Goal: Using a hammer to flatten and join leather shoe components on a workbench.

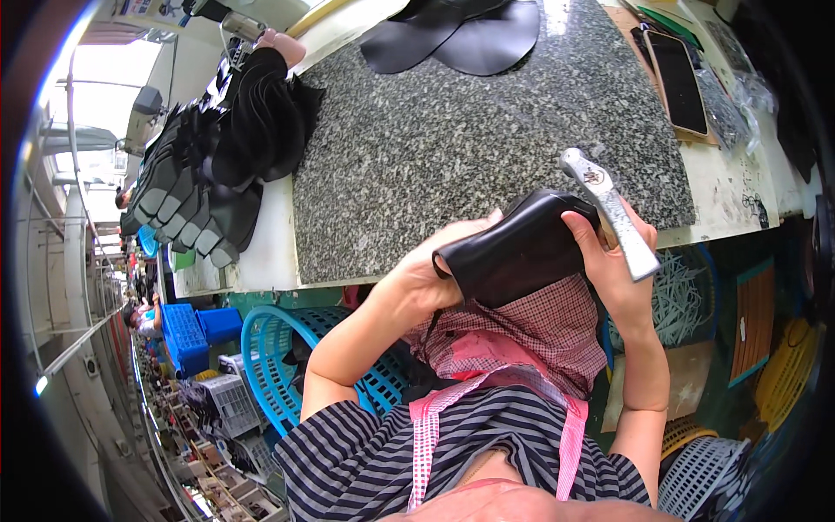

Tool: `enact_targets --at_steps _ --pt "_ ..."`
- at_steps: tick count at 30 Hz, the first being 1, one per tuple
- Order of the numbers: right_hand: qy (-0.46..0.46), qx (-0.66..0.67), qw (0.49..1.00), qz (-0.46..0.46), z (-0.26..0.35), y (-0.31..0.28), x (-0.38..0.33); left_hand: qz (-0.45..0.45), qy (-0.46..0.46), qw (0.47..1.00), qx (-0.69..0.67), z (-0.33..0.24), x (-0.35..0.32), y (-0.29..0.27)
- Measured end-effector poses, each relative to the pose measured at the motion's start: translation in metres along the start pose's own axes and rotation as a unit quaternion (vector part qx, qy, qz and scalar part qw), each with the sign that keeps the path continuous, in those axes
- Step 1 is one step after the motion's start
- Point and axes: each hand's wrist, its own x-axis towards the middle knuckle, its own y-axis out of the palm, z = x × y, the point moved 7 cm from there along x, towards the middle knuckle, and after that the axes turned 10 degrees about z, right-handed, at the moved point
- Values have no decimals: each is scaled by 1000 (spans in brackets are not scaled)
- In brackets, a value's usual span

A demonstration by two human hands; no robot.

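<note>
Between my two hands a black leather piece (522, 252), curved over like part of a shoe upper, is held above the near edge of a speckled granite slab (417, 165). My left hand (439, 257) is closed round its left end, with some fingers hidden behind the leather. My right hand (617, 261) pinches the right end with the thumb on top. That same hand also holds a hammer (609, 204); its silver metal head slants across in front of the fingers, and the handle is mostly hidden.
Flat black leather pieces (461, 39) lie at the slab's far edge. Stacked black pieces with grey ends (217, 165) stand to the left. A phone (677, 83) rests at the far right. Below the table are a blue basket (278, 348) and a bin of pale strips (674, 300).
</note>
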Motion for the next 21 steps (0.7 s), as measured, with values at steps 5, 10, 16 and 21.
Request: enact_targets --at_steps 5,10,16,21 --pt "45 138 989 -36 -22 9 -10 -106 287 762 571 -57 -45 26" --pt "122 141 982 -12 -26 11 -7 -87 361 348 861 -38 -57 64" --pt "108 138 984 -24 -27 9 -7 -148 360 439 809 -49 -37 43" --pt "101 147 984 -28 -32 9 -7 -149 342 463 804 -56 -28 28"
